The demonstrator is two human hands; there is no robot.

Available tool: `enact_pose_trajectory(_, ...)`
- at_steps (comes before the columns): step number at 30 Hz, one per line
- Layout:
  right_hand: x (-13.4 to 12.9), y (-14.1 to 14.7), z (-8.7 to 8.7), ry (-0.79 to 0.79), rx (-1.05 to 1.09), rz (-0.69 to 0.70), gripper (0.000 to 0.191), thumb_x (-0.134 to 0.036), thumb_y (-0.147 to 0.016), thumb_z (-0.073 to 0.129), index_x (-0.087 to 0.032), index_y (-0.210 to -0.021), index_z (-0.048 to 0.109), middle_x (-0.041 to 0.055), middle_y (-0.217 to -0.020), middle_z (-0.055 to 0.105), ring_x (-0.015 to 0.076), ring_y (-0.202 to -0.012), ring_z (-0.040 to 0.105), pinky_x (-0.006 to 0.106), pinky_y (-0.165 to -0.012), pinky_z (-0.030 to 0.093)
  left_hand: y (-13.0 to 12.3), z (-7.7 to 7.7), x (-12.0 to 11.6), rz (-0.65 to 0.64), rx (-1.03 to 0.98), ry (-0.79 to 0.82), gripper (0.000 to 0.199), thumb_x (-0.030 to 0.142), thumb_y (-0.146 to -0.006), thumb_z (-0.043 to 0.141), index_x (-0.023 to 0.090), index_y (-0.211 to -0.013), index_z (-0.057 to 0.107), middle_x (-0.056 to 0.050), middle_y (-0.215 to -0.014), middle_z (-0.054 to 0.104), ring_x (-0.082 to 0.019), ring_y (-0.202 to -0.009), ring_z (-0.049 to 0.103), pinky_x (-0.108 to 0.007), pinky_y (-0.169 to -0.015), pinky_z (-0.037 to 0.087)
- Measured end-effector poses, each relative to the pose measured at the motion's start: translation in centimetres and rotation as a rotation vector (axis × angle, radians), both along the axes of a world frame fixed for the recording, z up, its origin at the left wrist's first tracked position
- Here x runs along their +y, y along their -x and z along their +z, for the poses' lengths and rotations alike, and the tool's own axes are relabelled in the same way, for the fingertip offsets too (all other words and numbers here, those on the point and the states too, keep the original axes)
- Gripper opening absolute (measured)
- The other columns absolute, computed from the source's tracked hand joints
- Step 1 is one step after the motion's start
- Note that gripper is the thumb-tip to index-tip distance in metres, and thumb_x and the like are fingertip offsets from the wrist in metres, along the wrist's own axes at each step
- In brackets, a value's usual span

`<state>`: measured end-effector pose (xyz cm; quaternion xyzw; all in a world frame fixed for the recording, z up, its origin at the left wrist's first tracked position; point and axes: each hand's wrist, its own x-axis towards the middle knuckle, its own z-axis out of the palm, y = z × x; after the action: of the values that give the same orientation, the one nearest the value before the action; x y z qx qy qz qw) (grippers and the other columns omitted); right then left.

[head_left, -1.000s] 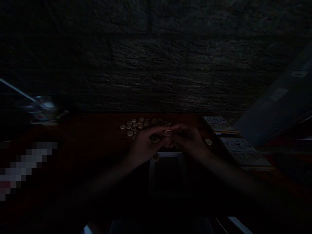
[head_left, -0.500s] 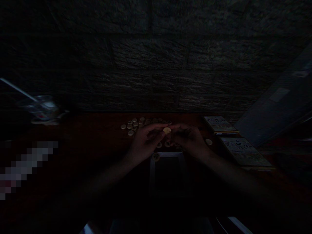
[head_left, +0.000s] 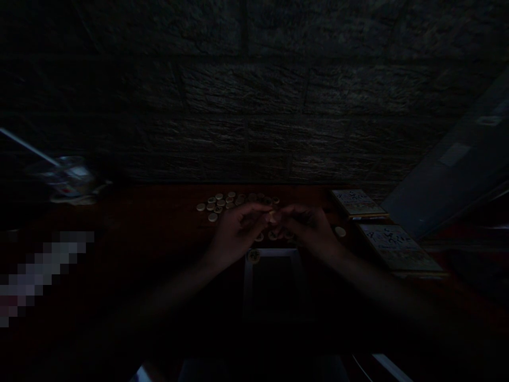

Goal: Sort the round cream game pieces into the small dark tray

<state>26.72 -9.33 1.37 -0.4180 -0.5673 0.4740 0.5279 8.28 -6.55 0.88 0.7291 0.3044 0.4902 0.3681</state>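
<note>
In the dim middle of the head view, my left hand (head_left: 236, 228) and my right hand (head_left: 310, 225) meet fingertip to fingertip. Between them is a small round xiangqi piece (head_left: 272, 215), pinched by the fingers of both hands and mostly covered by them. Beyond and left of my left hand lie several more pale disc pieces (head_left: 213, 217), some with dark characters. A few others (head_left: 259, 237) are below my fingers. Nearer to me is a shallow box or tray with a pale rim (head_left: 248, 281); one marked piece (head_left: 253, 255) sits at its far left corner.
Two flat printed boxes (head_left: 358, 202) (head_left: 400, 246) lie on the right, with a lone pale disc (head_left: 340, 232) beside them. A clear cup with a straw (head_left: 71, 178) stands at the left. The dark red tabletop (head_left: 159, 212) ends at a stone-block wall (head_left: 246, 95).
The right fingers have closed in over the piece, whose pale face showed more before. My left hand has hardly moved.
</note>
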Motion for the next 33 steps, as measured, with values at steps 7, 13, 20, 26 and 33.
enact_pose_trajectory(7, 0.3, -0.2, -0.7, 0.037, 0.042, 0.039, 0.027, -0.039, -0.070, 0.090, -0.018, -0.078, 0.076, 0.0007, -0.063, 0.073, 0.0115, -0.052, 0.066, 0.022, -0.051, 0.055, 0.0, -0.2, -0.4, -0.066, 0.068, -0.051, 0.025, 0.015, -0.083, 0.074, 0.020, -0.107, 0.074, -0.002, -0.090, 0.081, -0.016, -0.082, 0.077, -0.025, -0.073, 0.062)
enact_pose_trajectory(13, 0.1, -0.1, -0.6, 0.047, 0.058, 0.073, 0.026, -0.039, -0.071, 0.090, -0.018, -0.077, 0.075, -0.0006, -0.061, 0.072, 0.0100, -0.050, 0.063, 0.022, -0.049, 0.054, 0.1, -0.5, -0.4, -0.075, 0.073, -0.026, 0.027, 0.017, -0.081, 0.079, 0.021, -0.108, 0.075, -0.002, -0.094, 0.082, -0.017, -0.086, 0.077, -0.026, -0.077, 0.062)
enact_pose_trajectory(20, 0.1, -0.2, 0.1, 0.048, 0.056, 0.085, 0.024, -0.039, -0.075, 0.087, -0.018, -0.082, 0.078, 0.0008, -0.066, 0.073, 0.0118, -0.056, 0.068, 0.024, -0.056, 0.058, 0.0, -0.4, -0.3, -0.075, 0.010, -0.003, 0.028, 0.019, -0.084, 0.078, 0.020, -0.112, 0.075, -0.002, -0.090, 0.082, -0.016, -0.081, 0.078, -0.026, -0.076, 0.062)
enact_pose_trajectory(26, -0.4, 0.0, 0.8, 0.059, 0.035, 0.098, 0.021, -0.039, -0.082, 0.082, -0.019, -0.088, 0.082, 0.0033, -0.074, 0.077, 0.0116, -0.063, 0.070, 0.024, -0.064, 0.059, 0.2, -0.5, 0.0, -0.041, -0.004, -0.004, 0.027, 0.020, -0.083, 0.078, 0.022, -0.109, 0.076, -0.003, -0.091, 0.081, -0.017, -0.081, 0.077, -0.027, -0.073, 0.062)
enact_pose_trajectory(33, 0.0, -0.4, 0.4, 0.050, 0.075, 0.161, 0.023, -0.035, -0.083, 0.081, -0.019, -0.099, 0.082, 0.0055, -0.079, 0.079, 0.0166, -0.068, 0.075, 0.032, -0.069, 0.064, 0.2, -0.3, 0.1, -0.043, -0.038, -0.002, 0.028, 0.021, -0.084, 0.077, 0.019, -0.112, 0.076, -0.007, -0.098, 0.082, -0.020, -0.089, 0.078, -0.032, -0.081, 0.064)
